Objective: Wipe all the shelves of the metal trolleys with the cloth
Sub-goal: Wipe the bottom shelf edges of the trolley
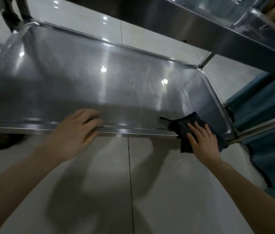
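From my remote seat I look down on the lower shelf (99, 81) of a metal trolley, a shallow steel tray with a raised rim that catches several bright light spots. My left hand (77, 129) rests on the front rim about midway along, its fingers loosely bent and lying over the edge onto the tray, the thumb against the rim's outer face; it holds nothing that I can see. My right hand (202, 142) is spread flat, fingers straight and apart, pressing down on the cloth (182, 127). The cloth is dark and folded, and sits at the shelf's front right corner, part of it on the tray and part draped over the front rim and hanging past it. An upper shelf (217, 31) crosses the top right of the view, joined to the lower one by a thin post (207, 59) at the far right corner. Below both forearms lies a pale tiled floor (150, 183) with one dark grout line. Blue fabric (268, 107) hangs just beside the trolley's right end.
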`<state>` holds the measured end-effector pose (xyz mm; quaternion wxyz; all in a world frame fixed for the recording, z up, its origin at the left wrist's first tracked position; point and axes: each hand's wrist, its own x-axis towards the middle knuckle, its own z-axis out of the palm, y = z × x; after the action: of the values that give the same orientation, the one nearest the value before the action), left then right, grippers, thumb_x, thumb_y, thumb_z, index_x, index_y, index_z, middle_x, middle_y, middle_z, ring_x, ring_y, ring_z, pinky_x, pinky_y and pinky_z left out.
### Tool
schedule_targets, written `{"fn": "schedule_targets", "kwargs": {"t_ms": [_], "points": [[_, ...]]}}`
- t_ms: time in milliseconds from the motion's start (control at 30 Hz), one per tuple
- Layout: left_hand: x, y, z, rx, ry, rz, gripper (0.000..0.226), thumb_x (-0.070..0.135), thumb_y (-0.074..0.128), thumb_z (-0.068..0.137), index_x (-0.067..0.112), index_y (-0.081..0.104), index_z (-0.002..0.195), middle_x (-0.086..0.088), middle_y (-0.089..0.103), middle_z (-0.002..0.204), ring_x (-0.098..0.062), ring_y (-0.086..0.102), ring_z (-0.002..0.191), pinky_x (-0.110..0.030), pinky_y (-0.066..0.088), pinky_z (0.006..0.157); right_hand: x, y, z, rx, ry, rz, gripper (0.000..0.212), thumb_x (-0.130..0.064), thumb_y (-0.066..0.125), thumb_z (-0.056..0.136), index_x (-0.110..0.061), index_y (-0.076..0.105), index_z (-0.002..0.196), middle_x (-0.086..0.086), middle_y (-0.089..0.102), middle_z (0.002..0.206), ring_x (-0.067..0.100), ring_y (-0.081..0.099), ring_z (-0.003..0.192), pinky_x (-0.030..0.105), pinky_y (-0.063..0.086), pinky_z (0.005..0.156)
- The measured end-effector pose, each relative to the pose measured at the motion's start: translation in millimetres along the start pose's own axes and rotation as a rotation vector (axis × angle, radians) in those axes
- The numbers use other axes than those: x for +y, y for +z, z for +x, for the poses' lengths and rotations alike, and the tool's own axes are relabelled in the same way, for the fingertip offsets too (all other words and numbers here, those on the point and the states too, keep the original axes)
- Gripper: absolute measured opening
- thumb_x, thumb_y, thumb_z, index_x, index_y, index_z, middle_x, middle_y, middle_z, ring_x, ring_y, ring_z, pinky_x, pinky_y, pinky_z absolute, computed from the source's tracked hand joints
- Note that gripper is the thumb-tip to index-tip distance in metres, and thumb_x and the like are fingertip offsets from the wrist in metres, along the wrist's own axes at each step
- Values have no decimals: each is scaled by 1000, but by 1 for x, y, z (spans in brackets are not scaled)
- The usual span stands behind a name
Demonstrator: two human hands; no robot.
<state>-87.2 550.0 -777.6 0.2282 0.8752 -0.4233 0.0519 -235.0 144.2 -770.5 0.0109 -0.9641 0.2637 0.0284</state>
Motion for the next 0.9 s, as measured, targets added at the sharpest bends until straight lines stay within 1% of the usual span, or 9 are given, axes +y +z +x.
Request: {"fn": "schedule_targets", "kwargs": {"t_ms": [100, 267, 367, 467, 533, 667, 733, 800, 900], "points": [[-16, -9, -21, 64, -63, -53, 42, 29, 40, 91, 4, 70, 105, -15, 62, 115, -36, 59, 105, -42, 48, 92, -47, 2, -13, -4, -113, 20, 64, -63, 15, 90, -42, 27, 149, -9, 21, 161, 21, 4, 150, 54, 8, 119], [-41, -26, -44, 130, -138, -31, 40, 30, 43, 88, 5, 68, 108, -13, 61, 116, -29, 55, 107, -29, 37, 96, -209, 14, -36, -16, -519, 39, 59, -66, 17, 95, -45, 23, 149, -14, 17, 160, 19, -3, 150, 52, 1, 120], [-54, -34, -56, 115, -160, 4, 43, 32, 43, 86, 6, 67, 112, -12, 61, 119, -31, 60, 106, -37, 45, 94, -283, 15, -31, -24, -707, 42, 54, -59, 25, 98, -43, 26, 150, -14, 15, 161, 19, -6, 150, 50, -5, 119], [-65, -38, -65, 116, -175, 25, 44, 35, 45, 86, 8, 66, 114, -11, 60, 123, -33, 59, 110, -44, 49, 94, -275, 11, -21, -66, -774, 74, 56, -63, 21, 97, -44, 24, 150, -19, 9, 161, 12, -11, 149, 42, -11, 119], [-73, -39, -73, 136, -187, 31, 42, 34, 45, 88, 9, 66, 114, -10, 60, 124, -33, 58, 113, -45, 48, 95, -239, 11, -17, -72, -684, 120, 56, -67, 18, 95, -48, 21, 148, -23, 6, 159, 8, -11, 149, 40, -10, 119], [-92, -41, -95, 172, -226, 56, 37, 26, 51, 87, 7, 67, 114, -12, 61, 124, -34, 59, 114, -48, 50, 92, -160, 8, 19, -58, -173, 103, 52, -56, 28, 99, -46, 18, 149, -14, 8, 162, 16, -4, 150, 52, 2, 120], [-98, -41, -105, 172, -219, 73, 39, 23, 54, 84, 6, 67, 116, -15, 61, 125, -37, 59, 114, -49, 50, 93, -153, 5, 41, -79, 50, 100, 54, -55, 28, 100, -46, 14, 151, -11, 7, 163, 23, -2, 150, 58, 3, 118], [-99, -42, -112, 166, -177, 76, 42, 22, 52, 83, 5, 66, 119, -17, 60, 126, -38, 58, 114, -50, 49, 94, -177, 7, 54, -86, 96, 93, 55, -59, 24, 99, -47, 11, 151, -12, 5, 163, 25, -3, 150, 60, 1, 117], [-97, -45, -117, 201, -182, 33, 40, 22, 50, 85, 9, 67, 118, -15, 57, 129, -35, 55, 119, -45, 47, 97, -253, 16, 57, -50, -102, 73, 56, -62, 20, 98, -48, 10, 151, -13, 3, 163, 24, -6, 150, 58, -3, 117]]}}
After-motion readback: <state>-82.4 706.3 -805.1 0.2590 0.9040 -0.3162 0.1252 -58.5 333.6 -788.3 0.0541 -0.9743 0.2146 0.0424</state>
